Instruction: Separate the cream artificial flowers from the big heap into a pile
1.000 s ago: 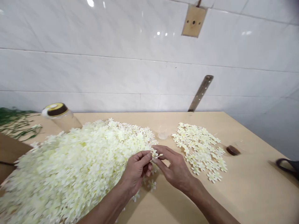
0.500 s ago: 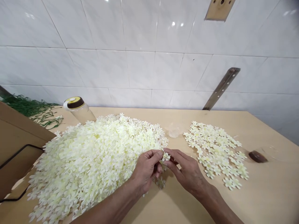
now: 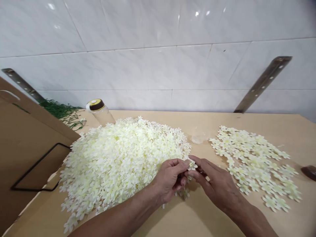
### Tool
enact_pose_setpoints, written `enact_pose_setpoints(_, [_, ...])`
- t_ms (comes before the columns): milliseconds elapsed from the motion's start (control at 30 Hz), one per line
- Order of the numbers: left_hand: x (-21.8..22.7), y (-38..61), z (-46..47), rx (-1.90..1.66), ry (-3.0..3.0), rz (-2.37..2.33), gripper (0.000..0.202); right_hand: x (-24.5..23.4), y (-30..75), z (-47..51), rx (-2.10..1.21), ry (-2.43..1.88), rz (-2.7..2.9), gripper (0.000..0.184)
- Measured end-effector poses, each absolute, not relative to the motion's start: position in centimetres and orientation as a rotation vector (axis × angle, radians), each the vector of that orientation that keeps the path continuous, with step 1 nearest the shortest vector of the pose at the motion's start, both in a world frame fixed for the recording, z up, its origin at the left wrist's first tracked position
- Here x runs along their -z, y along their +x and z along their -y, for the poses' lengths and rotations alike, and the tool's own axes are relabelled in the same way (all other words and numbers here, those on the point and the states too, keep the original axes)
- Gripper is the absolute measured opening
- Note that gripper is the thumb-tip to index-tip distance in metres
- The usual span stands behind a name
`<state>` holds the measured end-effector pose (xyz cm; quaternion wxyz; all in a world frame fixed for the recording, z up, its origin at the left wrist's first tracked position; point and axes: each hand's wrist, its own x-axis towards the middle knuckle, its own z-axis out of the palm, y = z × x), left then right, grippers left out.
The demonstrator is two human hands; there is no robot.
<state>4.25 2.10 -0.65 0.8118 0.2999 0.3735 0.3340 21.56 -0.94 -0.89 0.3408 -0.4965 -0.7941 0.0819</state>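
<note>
A large heap of cream artificial flowers [image 3: 120, 161] covers the left half of the wooden table [image 3: 202, 217]. My left hand [image 3: 170, 179] and my right hand [image 3: 217, 182] meet at the heap's right edge, both pinching one small flower [image 3: 191, 164] between their fingertips. A flat spread of single flowers [image 3: 254, 161] lies to the right of my hands. One loose flower [image 3: 184, 193] lies on the table just under my left hand.
A cardboard box with a black handle outline [image 3: 27, 151] stands at the left. A bottle with a brown and yellow cap [image 3: 98, 110] and green stems [image 3: 61, 113] lie behind the heap. A small clear cup [image 3: 197, 137] and a dark brown lid [image 3: 310, 171] sit on the table.
The camera has turned left, so everything has shifted right in view. Both hands keep pinching the same flower at the heap's edge, with only small finger movement.
</note>
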Motion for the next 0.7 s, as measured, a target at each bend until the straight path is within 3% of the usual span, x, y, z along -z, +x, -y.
enact_pose_setpoints(333, [1.2,4.3,-1.9,-0.742,0.689,-0.744,0.042,0.6,21.9,0.7,-0.164,-1.318,2.158,0.030])
enact_pose_setpoints(700, [1.5,3.9,-2.2,-0.672,0.775,-0.761,0.042,-0.2,21.5,1.2,-0.435,-1.395,2.205,0.036])
